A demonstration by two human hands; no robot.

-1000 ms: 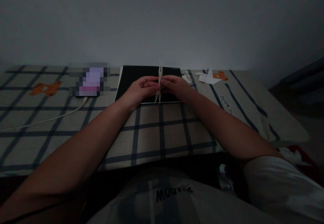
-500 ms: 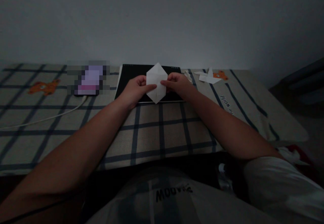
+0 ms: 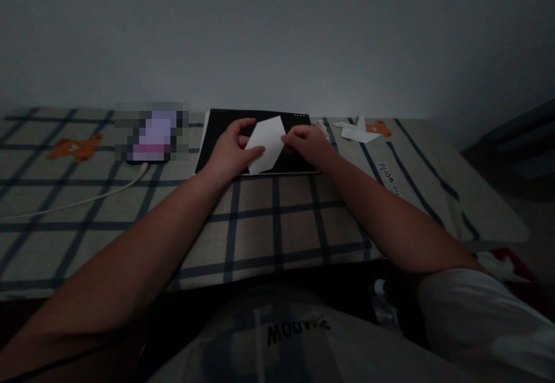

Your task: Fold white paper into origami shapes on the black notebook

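Head view, taken in dim light, has nearest to the lens a pale shirt with dark lettering, and from either side of it two bare forearms reach forward over a checked cloth of beige with dark blue lines. Farther out the left hand and the right hand come close together, each pinching one side of a folded white paper, the left thumb lying on its lower left part and the right fingers closed on its right edge. That paper is a flat, pointed, roughly six-sided shape, tilted with one point up to the right, and it is held just over a black pad that lies on the cloth; whether it touches the pad cannot be told. Left of the pad sits a blurred-out device with a white cable trailing from it toward the left edge, and farther left an orange bear print marks the cloth. Right of the pad, near the wall, lie small white paper pieces beside another orange print. Behind everything rises a plain grey wall.
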